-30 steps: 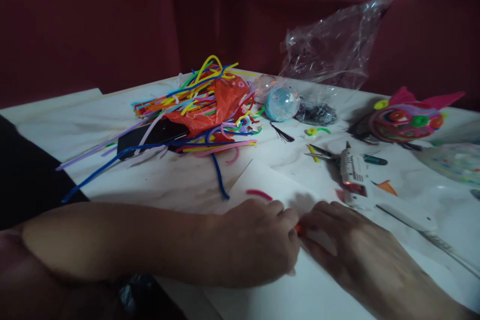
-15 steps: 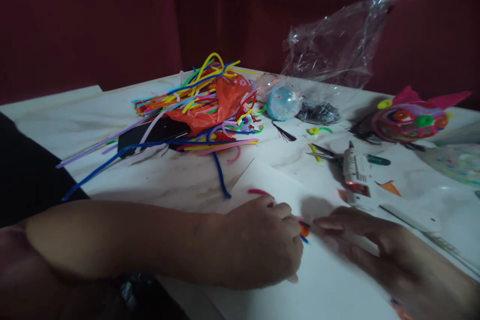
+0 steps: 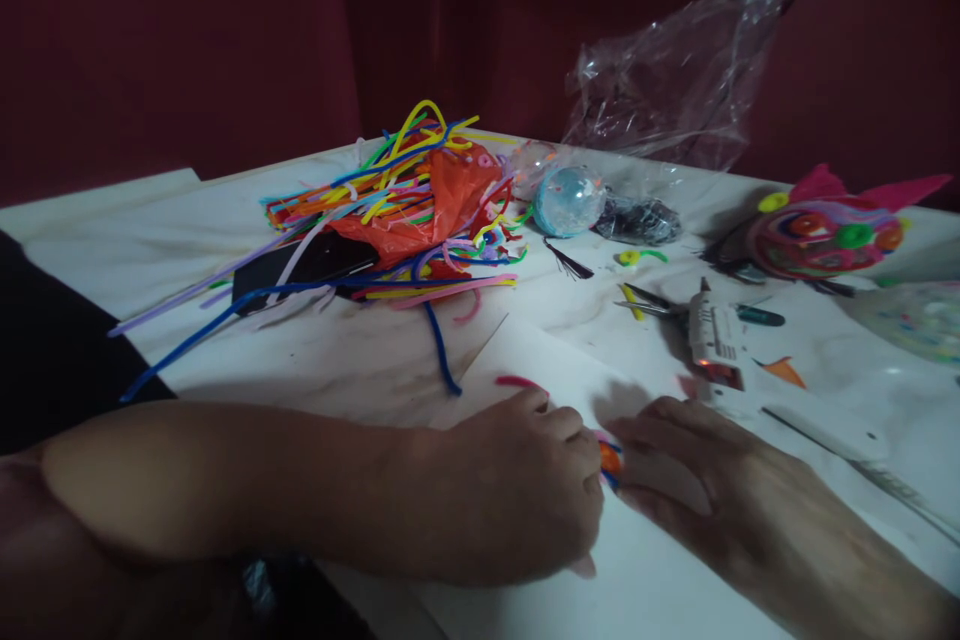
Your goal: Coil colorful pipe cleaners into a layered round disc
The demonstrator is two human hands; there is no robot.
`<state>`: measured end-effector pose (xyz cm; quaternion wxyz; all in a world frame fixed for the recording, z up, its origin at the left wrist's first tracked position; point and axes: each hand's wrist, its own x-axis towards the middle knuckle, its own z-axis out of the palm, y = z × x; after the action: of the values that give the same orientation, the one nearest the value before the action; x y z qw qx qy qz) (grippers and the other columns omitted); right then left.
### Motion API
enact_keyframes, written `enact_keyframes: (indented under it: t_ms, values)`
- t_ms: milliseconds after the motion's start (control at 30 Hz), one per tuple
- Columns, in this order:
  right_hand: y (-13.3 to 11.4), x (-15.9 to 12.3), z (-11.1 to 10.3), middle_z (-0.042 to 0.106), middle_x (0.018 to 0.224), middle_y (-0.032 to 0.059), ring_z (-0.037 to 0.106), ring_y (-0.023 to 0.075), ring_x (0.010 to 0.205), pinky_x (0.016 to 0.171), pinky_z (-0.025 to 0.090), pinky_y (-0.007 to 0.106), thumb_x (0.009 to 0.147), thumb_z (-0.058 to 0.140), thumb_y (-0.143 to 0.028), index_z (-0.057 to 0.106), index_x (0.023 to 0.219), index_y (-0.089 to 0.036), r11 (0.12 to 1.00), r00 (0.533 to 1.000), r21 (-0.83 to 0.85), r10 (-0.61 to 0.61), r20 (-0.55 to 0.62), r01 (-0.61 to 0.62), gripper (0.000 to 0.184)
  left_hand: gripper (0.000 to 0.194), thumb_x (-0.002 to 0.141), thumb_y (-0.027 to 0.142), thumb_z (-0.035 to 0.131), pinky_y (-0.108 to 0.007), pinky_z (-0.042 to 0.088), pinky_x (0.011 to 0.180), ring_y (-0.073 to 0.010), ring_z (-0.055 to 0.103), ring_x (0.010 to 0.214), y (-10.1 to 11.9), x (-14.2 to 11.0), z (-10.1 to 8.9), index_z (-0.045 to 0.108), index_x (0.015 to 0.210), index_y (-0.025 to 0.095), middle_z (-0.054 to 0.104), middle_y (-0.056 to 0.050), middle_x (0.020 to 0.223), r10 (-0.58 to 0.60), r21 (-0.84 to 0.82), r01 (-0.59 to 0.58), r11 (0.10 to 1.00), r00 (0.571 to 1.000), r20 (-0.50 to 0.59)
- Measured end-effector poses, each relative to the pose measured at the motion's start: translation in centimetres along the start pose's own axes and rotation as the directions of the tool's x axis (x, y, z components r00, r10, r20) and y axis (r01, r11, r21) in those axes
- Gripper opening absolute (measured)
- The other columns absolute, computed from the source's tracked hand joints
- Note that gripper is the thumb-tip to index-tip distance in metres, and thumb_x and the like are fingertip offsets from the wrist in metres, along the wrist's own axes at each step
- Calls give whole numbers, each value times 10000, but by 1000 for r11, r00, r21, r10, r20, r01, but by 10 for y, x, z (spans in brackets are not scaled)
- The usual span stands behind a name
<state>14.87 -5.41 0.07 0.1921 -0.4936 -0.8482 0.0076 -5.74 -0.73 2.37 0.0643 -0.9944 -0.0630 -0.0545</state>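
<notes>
Over white paper (image 3: 645, 580), my left hand (image 3: 517, 485) is closed, its knuckles up and its fingertips hidden. Between both hands shows a small orange coil of pipe cleaner (image 3: 609, 458) edged in blue and pink. My right hand (image 3: 697, 470) has its thumb and fingers against the right edge of this coil, gripping it from that side. Most of the coil is covered by my left hand. A short dark pink pipe cleaner piece (image 3: 516, 381) lies on the paper just beyond my left knuckles.
A heap of coloured pipe cleaners (image 3: 390, 180) lies at the back, partly in a red plastic bag (image 3: 457, 190). Toward the right are a glue gun (image 3: 712, 330), scissors (image 3: 761, 316), a cutter knife (image 3: 825, 430), a clear-topped blue ball (image 3: 570, 200) and a decorated pink ball (image 3: 825, 240).
My right hand has moved left and its fingers now meet the orange coil's right edge. The left hand stays almost where it was.
</notes>
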Motion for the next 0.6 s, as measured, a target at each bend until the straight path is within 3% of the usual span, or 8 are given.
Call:
enact_keyframes:
  t_ms: [200, 400, 500, 600]
  values:
    - [7, -2, 5, 536, 978, 36, 531, 211, 860, 687, 497, 324, 903, 368, -284, 626, 924, -225, 999, 996, 54, -12, 93, 7, 265, 357, 803, 465, 564, -341, 389, 717, -216, 530, 800, 0, 0, 0, 624, 796, 113, 605, -85, 846, 13, 3, -13, 1000, 1000, -6]
    - [6, -1, 9, 542, 983, 6, 514, 212, 903, 749, 473, 358, 912, 363, -286, 586, 1023, -257, 998, 999, 49, -37, 11, 37, 251, 343, 807, 452, 566, -330, 393, 723, -205, 531, 778, 0, 0, 1, 619, 780, 114, 609, -87, 821, 20, -1, -20, 1000, 1000, -8]
    - [5, -4, 12, 523, 996, -6, 517, 177, 896, 729, 491, 296, 904, 382, -264, 570, 1048, -270, 980, 999, 195, 36, 35, -42, 237, 346, 818, 445, 553, -330, 397, 727, -209, 537, 795, 0, 0, 1, 614, 795, 106, 608, -96, 825, 28, 0, -28, 1000, 1000, 7]
    - [5, -8, 15, 518, 1000, 20, 532, 174, 878, 725, 508, 259, 911, 416, -278, 578, 1063, -242, 916, 983, 364, 124, 138, -166, 225, 346, 814, 448, 558, -330, 400, 737, -209, 536, 801, 0, -1, 1, 609, 776, 108, 603, -95, 816, 30, 1, -30, 1000, 1000, 3]
